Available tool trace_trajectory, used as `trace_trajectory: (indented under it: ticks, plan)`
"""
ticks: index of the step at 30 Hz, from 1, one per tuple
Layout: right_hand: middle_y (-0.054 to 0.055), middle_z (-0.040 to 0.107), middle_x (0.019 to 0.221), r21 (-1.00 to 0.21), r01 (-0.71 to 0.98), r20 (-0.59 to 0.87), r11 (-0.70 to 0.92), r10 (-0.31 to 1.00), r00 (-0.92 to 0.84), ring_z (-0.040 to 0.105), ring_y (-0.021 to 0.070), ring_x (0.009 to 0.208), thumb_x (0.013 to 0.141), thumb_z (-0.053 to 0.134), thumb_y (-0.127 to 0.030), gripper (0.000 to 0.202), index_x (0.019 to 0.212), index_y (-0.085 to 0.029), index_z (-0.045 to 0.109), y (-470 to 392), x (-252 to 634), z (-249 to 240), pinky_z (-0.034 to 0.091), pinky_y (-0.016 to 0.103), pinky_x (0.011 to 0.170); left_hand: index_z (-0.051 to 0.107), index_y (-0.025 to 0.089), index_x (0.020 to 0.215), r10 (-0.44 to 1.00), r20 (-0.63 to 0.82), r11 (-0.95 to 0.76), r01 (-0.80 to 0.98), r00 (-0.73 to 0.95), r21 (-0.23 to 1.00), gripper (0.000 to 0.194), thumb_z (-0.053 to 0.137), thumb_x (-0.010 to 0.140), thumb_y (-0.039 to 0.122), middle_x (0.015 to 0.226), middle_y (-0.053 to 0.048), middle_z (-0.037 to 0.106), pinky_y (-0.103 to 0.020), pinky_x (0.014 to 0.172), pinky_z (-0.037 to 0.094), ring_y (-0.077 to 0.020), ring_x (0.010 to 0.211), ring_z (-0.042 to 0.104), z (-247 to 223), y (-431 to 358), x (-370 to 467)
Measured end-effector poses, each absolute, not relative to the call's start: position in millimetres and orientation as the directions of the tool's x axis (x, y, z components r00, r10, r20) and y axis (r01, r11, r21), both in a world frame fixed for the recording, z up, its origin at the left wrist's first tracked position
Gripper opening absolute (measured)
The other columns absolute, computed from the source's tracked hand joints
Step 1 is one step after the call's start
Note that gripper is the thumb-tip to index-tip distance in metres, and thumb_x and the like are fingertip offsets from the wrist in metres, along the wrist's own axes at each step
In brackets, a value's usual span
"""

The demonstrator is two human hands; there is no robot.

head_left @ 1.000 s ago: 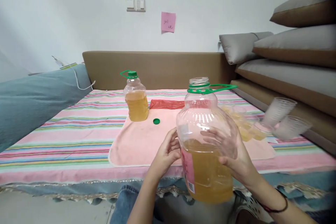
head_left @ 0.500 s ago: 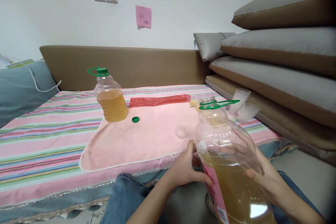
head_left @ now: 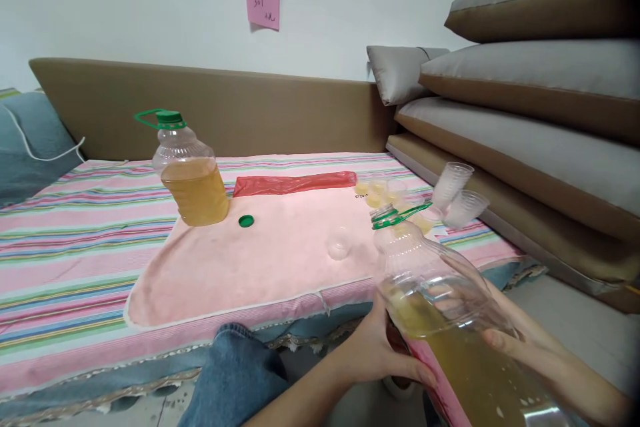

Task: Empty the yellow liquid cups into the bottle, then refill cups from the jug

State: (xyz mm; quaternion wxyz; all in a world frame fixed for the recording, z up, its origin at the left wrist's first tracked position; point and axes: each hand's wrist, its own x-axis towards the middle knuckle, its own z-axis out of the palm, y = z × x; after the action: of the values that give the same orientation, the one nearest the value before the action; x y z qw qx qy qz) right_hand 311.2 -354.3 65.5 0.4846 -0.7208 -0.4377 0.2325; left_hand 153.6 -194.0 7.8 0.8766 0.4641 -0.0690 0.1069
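We cradle the uncapped jug [head_left: 440, 300] low at the bed's [head_left: 75, 240] edge, left hand [head_left: 380, 353] and right hand [head_left: 505, 330] wrapped round its sides; its tilt calls for a firm, even grip.

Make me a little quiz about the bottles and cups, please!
1. True or false: the big bottle has its cap on.
2. Which hands hold the big bottle? A left hand only, B right hand only, C both.
3. What colour is the loose cap lying beside the small bottle on the pink towel?

Key: 1 false, its neck is open. 2 C. 3 green.
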Motion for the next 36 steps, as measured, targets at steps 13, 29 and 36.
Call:
trace_trajectory:
  ticks: [13,29,36]
  plan:
    - [0.001,0.015,0.166,-0.820,0.284,-0.308,-0.497,0.801,0.514,0.015,0.0286,0.152,0.069,0.063,-0.070,0.109,0.157,-0.025,0.016,-336.6,311.6,102.3,0.019,0.043,0.122,0.051,0.015,0.126,0.182,0.177,0.668,-0.254,0.967,0.699,0.083,0.091,0.058,0.040,0.134,-0.018,0.059,-0.055,0.109,0.038,-0.0384,0.128,0.054,1.1,-210.9,164.6]
    - [0.001,0.029,0.162,-0.766,0.351,-0.318,-0.538,0.792,0.521,0.025,0.0314,0.148,0.065,0.066,-0.070,0.105,0.154,-0.029,0.029,-310.4,309.6,133.0,0.025,0.045,0.120,0.052,0.022,0.128,0.282,0.045,0.702,-0.238,0.958,0.672,0.094,0.092,0.049,0.051,0.127,-0.013,0.061,-0.046,0.100,0.044,-0.0322,0.118,0.058,-6.4,-213.7,175.8]
    - [-0.002,0.028,0.162,-0.707,0.363,-0.357,-0.607,0.749,0.558,0.025,0.0278,0.149,0.063,0.066,-0.073,0.108,0.154,-0.029,0.030,-309.2,314.0,132.7,0.022,0.039,0.120,0.055,0.021,0.120,0.271,-0.055,0.733,-0.169,0.961,0.659,0.088,0.092,0.046,0.052,0.122,-0.011,0.062,-0.040,0.091,0.047,-0.0253,0.104,0.062,-10.4,-217.4,175.0]
